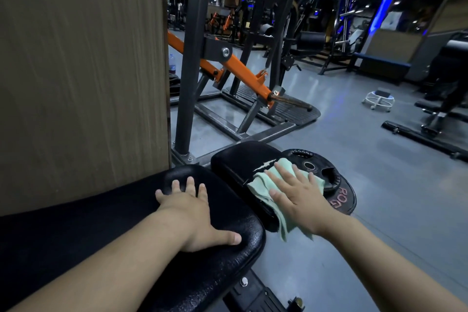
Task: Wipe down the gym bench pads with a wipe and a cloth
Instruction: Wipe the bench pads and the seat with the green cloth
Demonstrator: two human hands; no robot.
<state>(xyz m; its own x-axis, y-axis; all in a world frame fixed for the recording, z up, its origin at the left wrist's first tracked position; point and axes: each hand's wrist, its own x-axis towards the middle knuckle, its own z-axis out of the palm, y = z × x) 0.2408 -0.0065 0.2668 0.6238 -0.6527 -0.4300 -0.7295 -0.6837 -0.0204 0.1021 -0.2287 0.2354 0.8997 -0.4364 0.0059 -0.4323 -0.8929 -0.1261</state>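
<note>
The long black back pad (101, 230) of the gym bench runs from the lower left toward the centre. My left hand (195, 213) rests flat on its far end with fingers spread. Beyond a small gap lies the smaller black seat pad (240, 160), whose cover is torn and shows white. My right hand (296, 192) presses a pale green cloth (263, 190) flat against the near right part of that seat pad, fingers straight. One corner of the cloth hangs down over the pad's edge. No wipe is in view.
Black weight plates (339, 190) lie on the floor just right of the seat pad. A wood-grain wall panel (81, 71) stands close on the left. A grey and orange machine frame (243, 73) stands ahead. A white stool (379, 99) and another bench are farther right.
</note>
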